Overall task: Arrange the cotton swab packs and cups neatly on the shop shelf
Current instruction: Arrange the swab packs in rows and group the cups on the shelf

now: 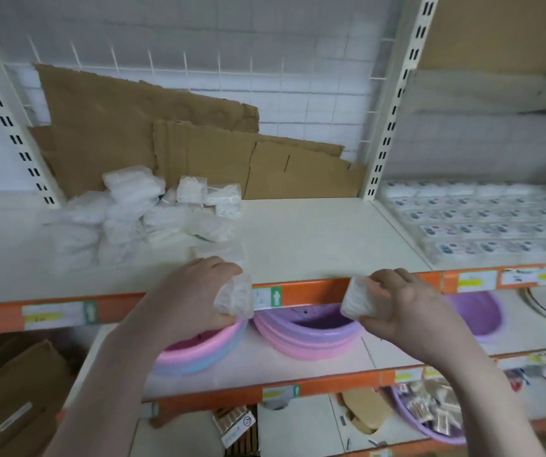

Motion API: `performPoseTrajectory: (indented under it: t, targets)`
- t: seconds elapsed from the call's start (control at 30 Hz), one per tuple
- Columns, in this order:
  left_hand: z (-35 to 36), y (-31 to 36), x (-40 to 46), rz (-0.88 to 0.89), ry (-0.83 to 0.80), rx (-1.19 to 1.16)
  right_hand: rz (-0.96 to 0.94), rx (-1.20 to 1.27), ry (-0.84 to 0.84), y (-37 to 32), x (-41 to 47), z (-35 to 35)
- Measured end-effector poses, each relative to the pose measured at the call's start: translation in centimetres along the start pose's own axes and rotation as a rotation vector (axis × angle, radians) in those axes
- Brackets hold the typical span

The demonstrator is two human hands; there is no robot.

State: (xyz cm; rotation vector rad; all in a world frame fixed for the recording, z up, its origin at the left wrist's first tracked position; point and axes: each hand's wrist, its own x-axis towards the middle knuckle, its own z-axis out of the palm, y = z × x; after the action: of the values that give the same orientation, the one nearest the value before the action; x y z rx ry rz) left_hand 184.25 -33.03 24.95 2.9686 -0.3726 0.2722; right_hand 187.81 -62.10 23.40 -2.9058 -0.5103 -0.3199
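My left hand point(195, 291) grips a clear cotton swab pack point(234, 298) just in front of the cream shelf's point(314, 239) orange front edge. My right hand point(407, 308) grips a second swab pack point(357, 300) at about the same height, a little to the right. A loose heap of several more white swab packs point(139, 212) lies on the left part of the shelf, with one pack point(220, 250) lying apart near my left hand. No cups are visible on this shelf.
Torn cardboard sheets point(172, 140) lean against the wire grid at the back. Rows of small boxed goods point(482, 219) fill the neighbouring bay on the right. Pink and purple plastic basins point(304, 334) sit on the shelf below. A cardboard box point(14, 400) stands lower left.
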Motion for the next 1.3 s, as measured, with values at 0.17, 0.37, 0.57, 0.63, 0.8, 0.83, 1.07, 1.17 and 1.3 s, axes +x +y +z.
performPoseTrajectory:
  t: [0.17, 0.37, 0.57, 0.63, 0.8, 0.83, 1.07, 1.17, 1.3]
  targets:
    - [1.1, 8.3, 2.3, 0.011, -0.008, -0.108, 0.033, -0.018, 0.065, 7.7, -4.4, -2.2]
    - [3.8, 19.5, 5.0, 0.046, -0.071, -0.123, 0.085, -0.048, 0.063, 18.2, -10.2, -4.4]
    - [5.3, 28.3, 8.2, 0.136, -0.137, -0.063, 0.130, -0.067, 0.059, 25.9, -12.5, -6.2]
    - [5.5, 30.1, 9.7, 0.151, -0.137, -0.070, 0.152, -0.067, 0.069, 27.9, -12.4, -6.7]
    - [6.1, 33.7, 14.7, 0.196, -0.151, -0.060, 0.195, -0.022, 0.089, 32.5, -11.0, -7.1]
    - [6.4, 34.3, 16.0, 0.205, -0.143, -0.056, 0.202, -0.014, 0.094, 33.5, -10.4, -7.1]
    - [8.7, 39.2, 26.7, 0.265, -0.141, -0.084, 0.264, 0.021, 0.109, 41.5, -5.3, -7.6]
    - [9.5, 41.4, 31.4, 0.279, -0.165, -0.072, 0.293, 0.007, 0.082, 44.9, -2.9, -8.0]
    - [10.4, 43.5, 36.2, 0.305, -0.210, -0.063, 0.307, 0.007, 0.078, 49.0, 0.3, -8.3]
